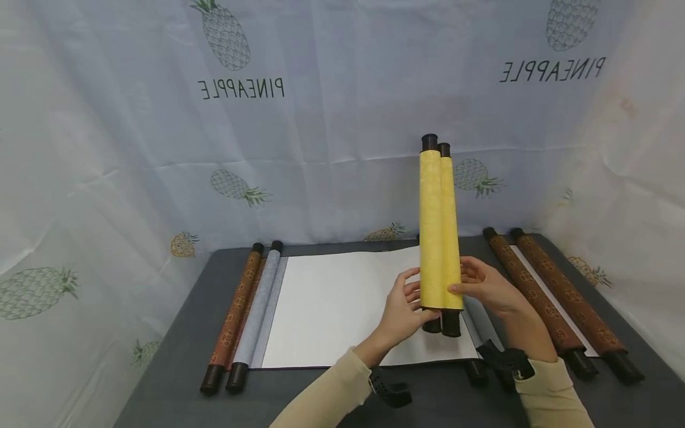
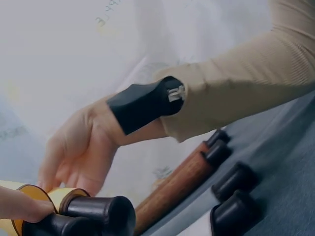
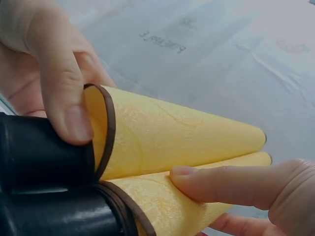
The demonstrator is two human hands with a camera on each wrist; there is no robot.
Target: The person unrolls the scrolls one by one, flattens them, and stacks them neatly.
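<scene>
A yellow scroll (image 1: 431, 232), rolled from both ends into two side-by-side rolls with black end knobs (image 3: 54, 211), is held up steeply above the table. My left hand (image 1: 402, 309) grips the lower end of the left roll, its thumb by the knob. My right hand (image 1: 489, 288) pinches the lower part of the right roll, thumb in front and fingers behind. Behind the scroll lies a grey-blue scroll, spread open to a white sheet (image 1: 337, 309); its left roll (image 1: 259, 303) shows fully, while its right side is partly covered by the yellow scroll and my right arm.
A brown patterned scroll (image 1: 238, 309) lies along the left of the dark table (image 1: 171, 356). Another brown scroll (image 1: 567, 291), slightly unrolled, lies on the right. A white curtain (image 1: 342, 119) printed with pineapples hangs behind and at both sides.
</scene>
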